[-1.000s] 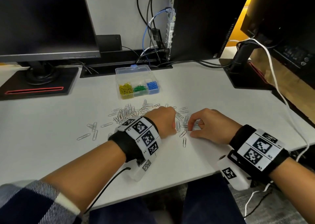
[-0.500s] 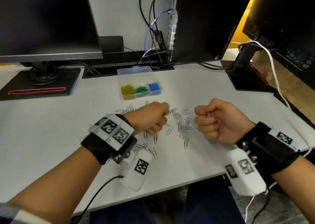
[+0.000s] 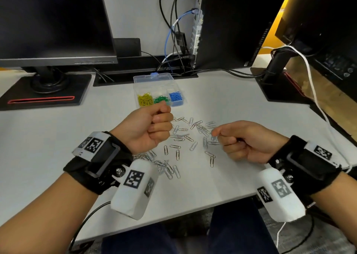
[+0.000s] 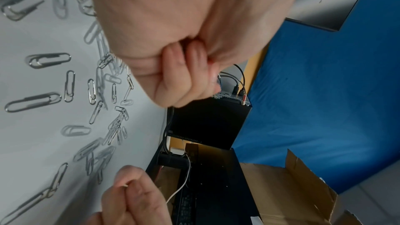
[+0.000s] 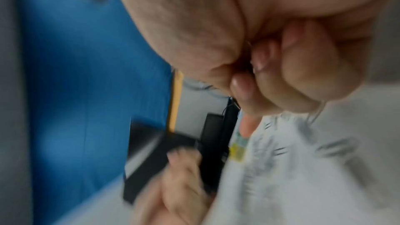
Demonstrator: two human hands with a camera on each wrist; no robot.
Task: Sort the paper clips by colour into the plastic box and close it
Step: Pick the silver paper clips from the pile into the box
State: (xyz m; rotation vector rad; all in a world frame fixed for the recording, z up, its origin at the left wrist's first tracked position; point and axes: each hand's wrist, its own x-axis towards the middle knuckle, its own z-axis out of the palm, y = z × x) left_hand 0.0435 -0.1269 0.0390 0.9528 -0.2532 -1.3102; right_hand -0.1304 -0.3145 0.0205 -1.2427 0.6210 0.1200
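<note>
Several silver paper clips (image 3: 178,139) lie scattered on the white desk (image 3: 58,138) between my hands. My left hand (image 3: 164,124) is a tight fist held above them, just in front of the box, with a bit of silver wire poking out of it. My right hand (image 3: 228,139) is also curled, thumb pressed to forefinger on silver clips. The clear plastic box (image 3: 174,104) stands open with its lid (image 3: 153,79) laid back; it holds yellow clips (image 3: 144,100), green clips (image 3: 161,99) and blue clips (image 3: 175,96) in separate compartments. The left wrist view shows curled fingers (image 4: 184,67); the right wrist view is blurred.
A monitor on a black stand (image 3: 44,91) is at the back left and a computer tower (image 3: 228,26) with cables behind the box. Another monitor arm base (image 3: 280,87) and a white cable (image 3: 313,91) are at the right. A cardboard box (image 4: 292,194) sits beyond the desk.
Both hands have risen from the clip pile and closed into fists. The left hand has moved forward toward the box; the right has turned thumb-up.
</note>
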